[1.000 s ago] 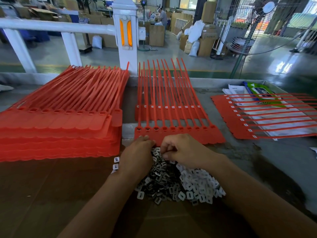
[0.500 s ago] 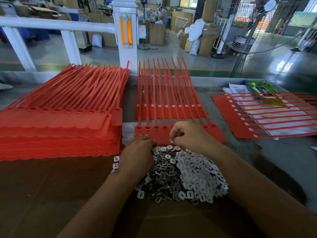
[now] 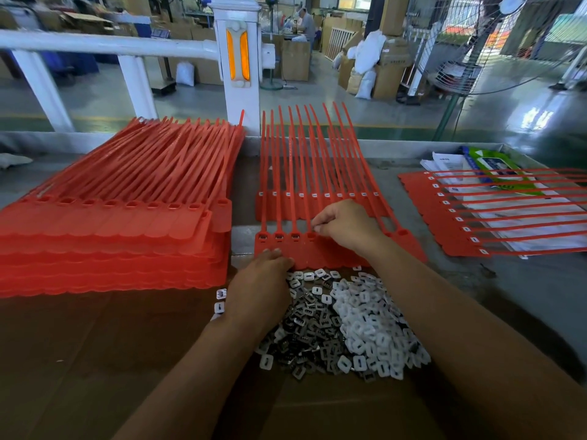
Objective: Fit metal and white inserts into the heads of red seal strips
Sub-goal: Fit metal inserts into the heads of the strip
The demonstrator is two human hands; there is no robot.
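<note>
On my far left, a thick stack of red strips lies on the table. Beside it, my left hand sets its fingertips on the near edge of the middle sheet, gripping nothing I can see. The three leftmost heads of that sheet hold metal pieces. Just below, the metal inserts and white inserts make one heap between my forearms. My right hand hangs over the fourth head, thumb and forefinger pinching a small insert. Further right, the right sheet lies across papers and a green packet.
</note>
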